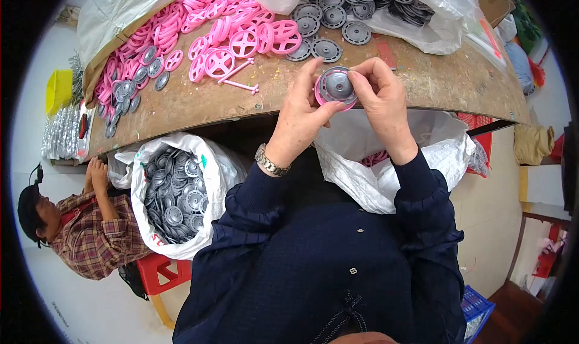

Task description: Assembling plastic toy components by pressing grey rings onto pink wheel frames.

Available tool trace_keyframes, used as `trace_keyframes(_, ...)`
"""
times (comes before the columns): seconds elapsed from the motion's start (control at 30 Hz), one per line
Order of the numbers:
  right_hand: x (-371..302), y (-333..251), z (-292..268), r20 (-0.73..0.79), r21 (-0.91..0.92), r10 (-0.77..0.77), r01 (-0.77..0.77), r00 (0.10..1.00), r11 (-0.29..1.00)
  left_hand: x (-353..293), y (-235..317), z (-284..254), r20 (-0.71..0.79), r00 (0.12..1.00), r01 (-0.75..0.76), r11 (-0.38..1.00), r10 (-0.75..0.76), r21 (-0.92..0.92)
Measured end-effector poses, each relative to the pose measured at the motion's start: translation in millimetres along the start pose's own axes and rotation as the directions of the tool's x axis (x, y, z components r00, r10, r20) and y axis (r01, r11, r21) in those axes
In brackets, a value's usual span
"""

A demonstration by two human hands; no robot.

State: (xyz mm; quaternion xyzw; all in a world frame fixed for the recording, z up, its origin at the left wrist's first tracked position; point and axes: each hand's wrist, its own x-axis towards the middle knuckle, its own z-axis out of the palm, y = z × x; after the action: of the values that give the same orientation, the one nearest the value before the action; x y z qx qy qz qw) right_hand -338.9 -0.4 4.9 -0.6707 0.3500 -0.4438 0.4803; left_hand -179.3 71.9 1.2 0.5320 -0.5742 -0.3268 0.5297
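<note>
Between my two hands, above the table's front edge, is a pink plastic wheel with a grey hubcap (336, 84) set against its face. My left hand (300, 111) grips its left and lower rim, thumb along the bottom edge. From the right, my right hand (381, 99) holds the same piece, its thumb and fingers at the hubcap's edge. How fully the hubcap sits in the wheel I cannot tell. Just beyond my fingers lie loose grey hubcaps (326, 50). Left of them are spoked pink wheels (219, 61) and thin pink axle rods (240, 86).
A heap of pink wheels (158, 33) spills from a sack at the far left, grey hubcaps from a plastic bag (416, 39) at far right. Below the table stand a white sack (218, 193) of grey hubcaps and another white sack (431, 145). A person (99, 235) sits at left.
</note>
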Motion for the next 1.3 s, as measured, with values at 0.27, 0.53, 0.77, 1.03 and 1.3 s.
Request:
trace_keyframes(0.27, -7, 0, -1, -0.009, -0.049, -0.094, 0.094, 0.996, 0.994, -4, 1, 2, 0.193, 0.957, 0.285, 0.812, -0.215, -0.51)
trace_keyframes(0.53, -12, -4, -6, 0.068, 0.053, -0.029, 0.025, 0.997, 0.998, -6, 2, -3, 0.218, 0.961, 0.244, 0.898, -0.172, -0.367)
trace_keyframes(0.77, -15, -14, -17, 0.189, 0.087, 0.052, -0.07, 0.981, 0.994, -10, -5, 3, 0.216, 0.971, 0.182, 0.904, -0.103, -0.386)
trace_keyframes(1.03, -29, -21, -11, 0.06, -0.094, -0.057, 0.063, 0.997, 0.994, -19, 8, 16, 0.046, 0.998, 0.057, 0.991, -0.051, -0.123)
trace_keyframes(1.3, -22, -3, -17, 0.08, 0.167, 0.101, -0.113, 0.992, 0.979, -15, 7, 18, 0.144, 0.984, 0.142, 0.951, -0.105, -0.275)
